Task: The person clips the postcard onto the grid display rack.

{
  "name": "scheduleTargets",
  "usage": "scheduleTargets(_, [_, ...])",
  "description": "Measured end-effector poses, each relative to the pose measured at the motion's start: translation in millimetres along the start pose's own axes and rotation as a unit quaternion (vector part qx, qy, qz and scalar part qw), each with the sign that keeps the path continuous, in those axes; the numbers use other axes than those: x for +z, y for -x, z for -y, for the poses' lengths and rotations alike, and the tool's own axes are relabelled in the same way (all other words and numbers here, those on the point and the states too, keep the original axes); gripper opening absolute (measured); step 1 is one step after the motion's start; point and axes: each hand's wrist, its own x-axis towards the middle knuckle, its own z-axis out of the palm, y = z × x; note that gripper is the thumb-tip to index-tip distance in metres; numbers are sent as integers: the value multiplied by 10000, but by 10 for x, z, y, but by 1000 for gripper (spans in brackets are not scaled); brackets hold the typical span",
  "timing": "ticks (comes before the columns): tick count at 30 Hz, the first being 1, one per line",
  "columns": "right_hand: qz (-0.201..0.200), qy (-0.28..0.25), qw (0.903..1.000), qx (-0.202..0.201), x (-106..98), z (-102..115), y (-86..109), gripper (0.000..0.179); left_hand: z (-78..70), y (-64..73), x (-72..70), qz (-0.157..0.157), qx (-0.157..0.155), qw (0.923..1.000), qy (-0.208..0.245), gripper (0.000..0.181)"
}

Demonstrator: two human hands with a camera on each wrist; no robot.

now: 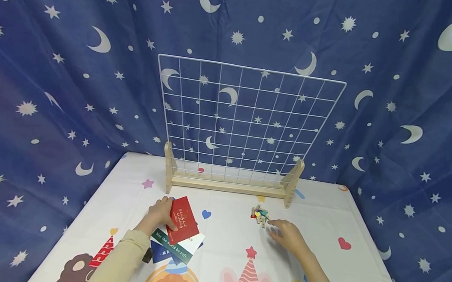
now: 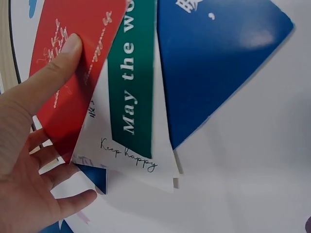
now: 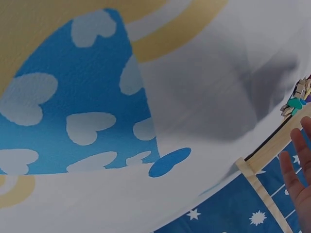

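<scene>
Toward the table's (image 1: 361,218) left edge, overlapping cards (image 1: 173,246) lie beneath the red card (image 1: 185,219), which the left hand (image 1: 162,211) grips, thumb across its face, seemingly for steadiness. The right hand (image 1: 288,236), fingers loosely extended, hovers beside heaped clips (image 1: 260,215); contact is hard to tell. Along the far edge, wooden feet (image 1: 294,179) prop the wire grid (image 1: 233,119).

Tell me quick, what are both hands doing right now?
Left hand: holding the red card.
Right hand: open, beside the little clothespins.
</scene>
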Motion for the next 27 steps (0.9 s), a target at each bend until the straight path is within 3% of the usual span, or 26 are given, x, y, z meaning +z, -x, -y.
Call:
scheduleTargets(5, [-21,11,10000,-87,-12,9,-18,28,23,-16,40,-342,7,9994,99,90])
scheduleTargets(14, [132,-77,9999,-20,-49,62,-75,28,35,-61,17,-1275,202,9916,130,61])
scheduleTargets(23, [214,-145,9997,-39,-14,88,-101,29,70,-62,-49,-1390,148,9895,366,54])
scheduleTargets(27, [136,-66,9999,-72,-10,98,-114,29,58,-63,-94,-1489,153,9848,879,43])
